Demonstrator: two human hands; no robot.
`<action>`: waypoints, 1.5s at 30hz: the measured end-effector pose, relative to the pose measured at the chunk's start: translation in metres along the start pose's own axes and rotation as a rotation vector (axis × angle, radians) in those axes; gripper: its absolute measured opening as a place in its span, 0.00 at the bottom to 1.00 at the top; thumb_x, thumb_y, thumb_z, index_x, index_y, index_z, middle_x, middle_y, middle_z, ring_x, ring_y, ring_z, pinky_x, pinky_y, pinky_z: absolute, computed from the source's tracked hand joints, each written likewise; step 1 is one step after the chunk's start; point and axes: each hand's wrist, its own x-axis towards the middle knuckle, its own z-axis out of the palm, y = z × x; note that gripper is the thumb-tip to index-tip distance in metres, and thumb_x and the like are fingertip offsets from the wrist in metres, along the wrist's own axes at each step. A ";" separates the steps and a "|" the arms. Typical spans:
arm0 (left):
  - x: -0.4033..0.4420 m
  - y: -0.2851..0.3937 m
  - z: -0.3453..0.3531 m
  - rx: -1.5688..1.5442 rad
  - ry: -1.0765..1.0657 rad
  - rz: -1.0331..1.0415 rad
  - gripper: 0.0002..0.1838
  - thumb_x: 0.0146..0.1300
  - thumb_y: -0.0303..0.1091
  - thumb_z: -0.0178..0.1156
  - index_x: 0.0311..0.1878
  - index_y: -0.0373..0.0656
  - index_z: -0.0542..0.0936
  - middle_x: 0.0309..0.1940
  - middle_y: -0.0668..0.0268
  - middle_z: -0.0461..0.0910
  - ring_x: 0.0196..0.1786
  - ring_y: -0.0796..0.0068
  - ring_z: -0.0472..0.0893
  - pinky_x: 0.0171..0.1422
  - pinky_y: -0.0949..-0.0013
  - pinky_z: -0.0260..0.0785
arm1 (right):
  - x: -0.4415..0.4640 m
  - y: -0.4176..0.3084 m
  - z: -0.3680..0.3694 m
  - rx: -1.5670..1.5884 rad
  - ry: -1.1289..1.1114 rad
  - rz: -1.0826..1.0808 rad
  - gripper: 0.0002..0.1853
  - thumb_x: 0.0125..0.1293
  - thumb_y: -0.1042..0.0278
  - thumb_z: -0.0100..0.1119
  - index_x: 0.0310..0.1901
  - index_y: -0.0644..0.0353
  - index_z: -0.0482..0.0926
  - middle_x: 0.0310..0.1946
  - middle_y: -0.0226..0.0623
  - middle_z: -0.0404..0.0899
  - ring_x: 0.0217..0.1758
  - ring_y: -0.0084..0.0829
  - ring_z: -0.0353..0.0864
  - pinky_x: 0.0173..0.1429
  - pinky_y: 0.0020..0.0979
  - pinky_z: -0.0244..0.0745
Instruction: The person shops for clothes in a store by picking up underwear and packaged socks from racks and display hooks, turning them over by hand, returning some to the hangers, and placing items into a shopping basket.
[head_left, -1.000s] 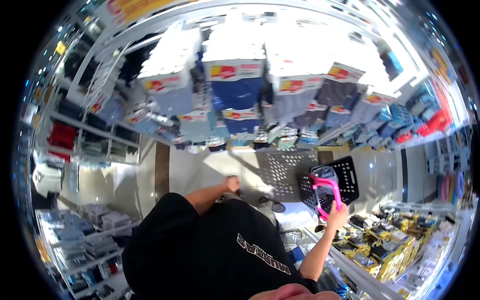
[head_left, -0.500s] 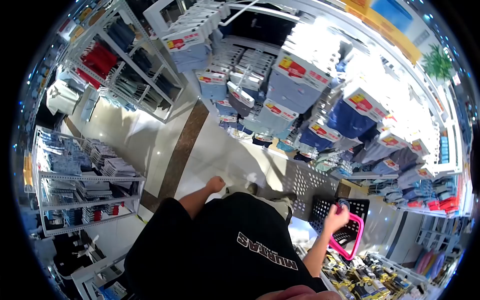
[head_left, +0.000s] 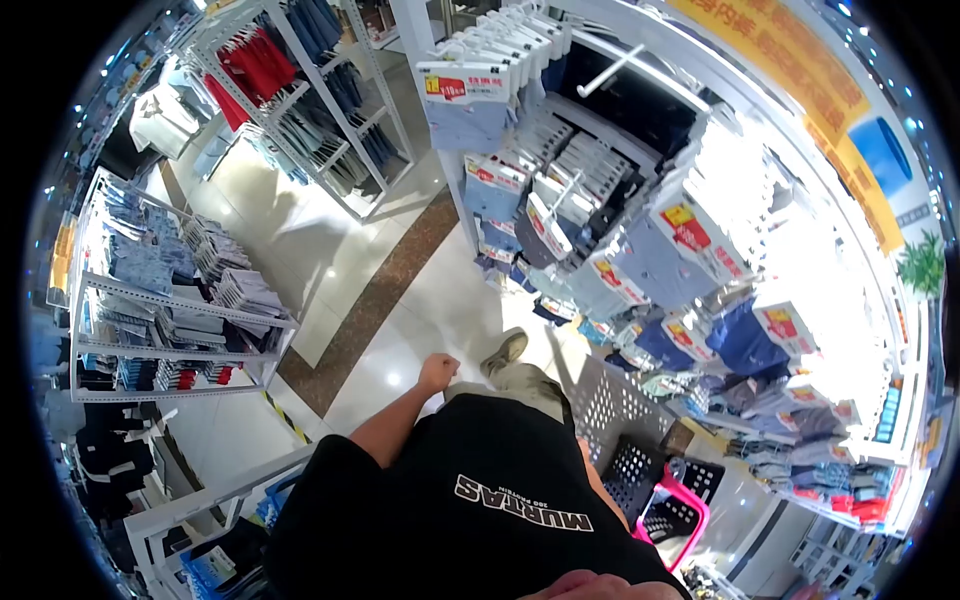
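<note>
My left hand (head_left: 438, 372) hangs in front of my body over the tiled floor, its fingers curled closed with nothing visible in them. It touches nothing and is nearest to my trouser leg and shoe (head_left: 504, 351). On my right side only a strip of my right forearm (head_left: 603, 487) shows along the black shirt (head_left: 460, 470). My right hand is hidden by the shirt, so its fingers cannot be seen. Close to that arm stands a black perforated basket or cart (head_left: 632, 474) with a pink handle frame (head_left: 692, 500).
Clothes on hangers with price cards fill the display rack (head_left: 690, 240) ahead and to the right. A white shelf of folded clothes (head_left: 180, 290) stands at left. Farther back is a rack with red garments (head_left: 255, 65). A brown floor strip (head_left: 375, 300) crosses the tiles.
My right hand has left the pink handle and gone behind my shirt. One foot has stepped forward. The view has turned, so the racks sit farther right. My left hand stays closed.
</note>
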 end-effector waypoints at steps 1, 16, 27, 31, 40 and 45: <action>0.004 0.005 0.000 -0.045 0.026 -0.024 0.17 0.62 0.42 0.62 0.31 0.35 0.84 0.24 0.56 0.83 0.29 0.65 0.83 0.38 0.62 0.75 | 0.009 -0.008 -0.003 -0.012 0.004 -0.039 0.21 0.57 0.48 0.63 0.45 0.55 0.85 0.38 0.47 0.86 0.44 0.43 0.87 0.49 0.40 0.79; 0.096 0.352 -0.223 -0.281 0.622 0.422 0.24 0.63 0.37 0.67 0.59 0.37 0.75 0.47 0.61 0.80 0.46 0.75 0.78 0.51 0.69 0.72 | 0.168 -0.278 -0.042 0.513 -0.301 -0.272 0.14 0.64 0.62 0.64 0.48 0.59 0.79 0.31 0.32 0.80 0.25 0.24 0.80 0.25 0.26 0.72; 0.124 0.399 -0.236 -0.673 0.278 0.464 0.26 0.65 0.35 0.67 0.62 0.37 0.71 0.44 0.68 0.82 0.43 0.81 0.78 0.54 0.72 0.71 | 0.219 -0.225 0.003 0.433 -0.550 0.044 0.13 0.63 0.59 0.59 0.47 0.53 0.78 0.30 0.34 0.77 0.22 0.34 0.78 0.22 0.35 0.72; 0.093 0.406 -0.237 -0.563 0.184 0.373 0.19 0.67 0.34 0.64 0.56 0.35 0.77 0.48 0.64 0.82 0.48 0.79 0.79 0.57 0.71 0.71 | 0.262 -0.177 0.012 0.523 -0.749 0.080 0.13 0.65 0.58 0.51 0.45 0.54 0.77 0.27 0.34 0.73 0.16 0.36 0.73 0.20 0.37 0.69; 0.081 0.402 -0.260 -0.747 0.107 0.442 0.17 0.71 0.34 0.59 0.58 0.34 0.76 0.50 0.62 0.81 0.51 0.77 0.79 0.59 0.71 0.70 | 0.207 -0.287 -0.010 0.606 -0.337 -0.126 0.10 0.63 0.62 0.62 0.42 0.56 0.79 0.28 0.33 0.78 0.21 0.26 0.78 0.23 0.28 0.70; 0.083 0.388 -0.279 -0.729 -0.164 0.617 0.19 0.70 0.40 0.61 0.56 0.37 0.78 0.50 0.66 0.82 0.52 0.79 0.78 0.60 0.70 0.70 | 0.146 -0.375 -0.036 0.563 -0.243 -0.204 0.15 0.64 0.64 0.62 0.51 0.58 0.79 0.35 0.35 0.81 0.30 0.26 0.81 0.32 0.28 0.73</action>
